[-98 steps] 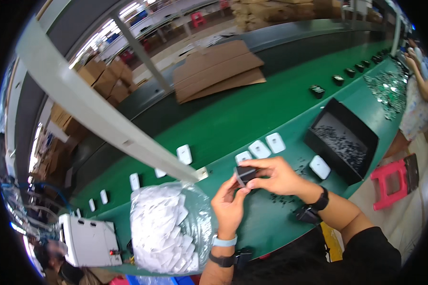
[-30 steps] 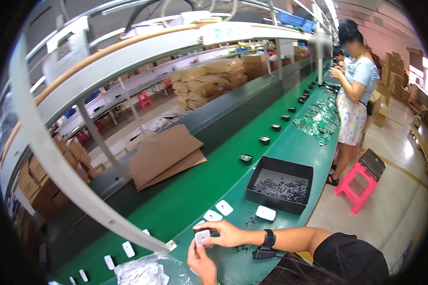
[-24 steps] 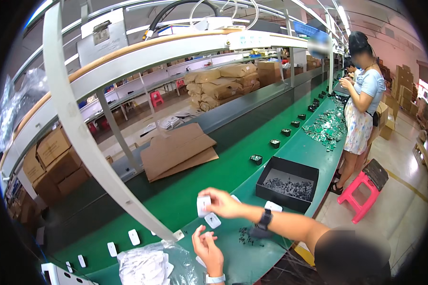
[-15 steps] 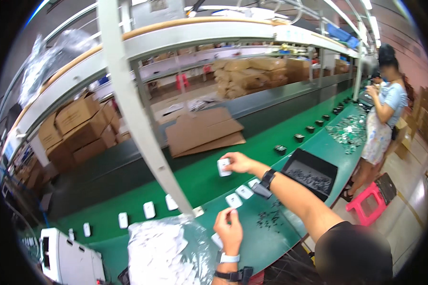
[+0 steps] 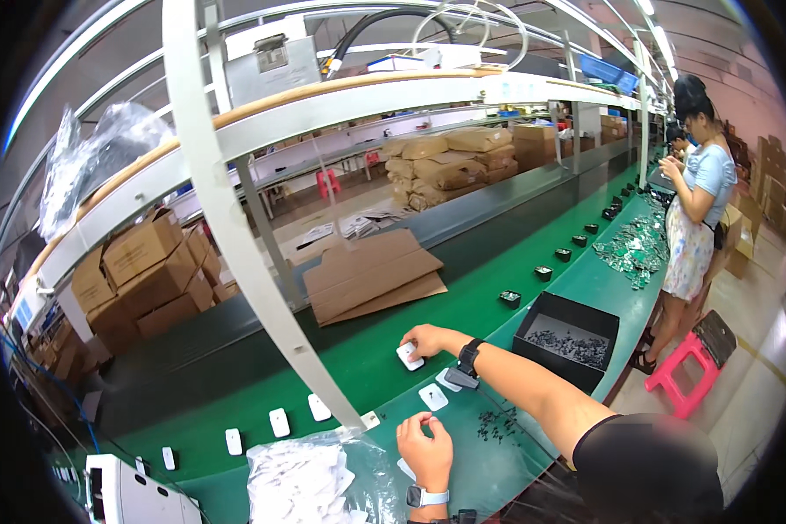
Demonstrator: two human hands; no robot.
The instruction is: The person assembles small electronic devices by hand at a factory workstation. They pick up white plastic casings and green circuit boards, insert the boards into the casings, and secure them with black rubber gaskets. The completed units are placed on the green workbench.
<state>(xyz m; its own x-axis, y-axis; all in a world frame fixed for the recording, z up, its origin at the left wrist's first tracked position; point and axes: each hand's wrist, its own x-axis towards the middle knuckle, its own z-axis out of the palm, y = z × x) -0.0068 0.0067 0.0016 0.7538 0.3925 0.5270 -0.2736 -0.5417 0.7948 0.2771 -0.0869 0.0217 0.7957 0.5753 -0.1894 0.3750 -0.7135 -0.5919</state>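
Observation:
My right hand reaches over the green belt and grips a small white plastic case by its right side, low over the belt. Closer to me, my left hand hovers above the green table with fingers curled and thumb against them; whatever they may hold is hidden. Between the hands lies a flat white cover with a small dark mark. Another white cover is partly under my right wrist, and a third white piece shows beside my left hand.
A clear bag of white parts lies left of my left hand. Small black parts are scattered at right, near a black box. A slanted post stands close left. White cases and black units line the belt. A co-worker stands far right.
My right hand has lowered the white case toward the belt, and the case has tilted. The left hand stays near the same place with fingers curled. The view has shifted slightly.

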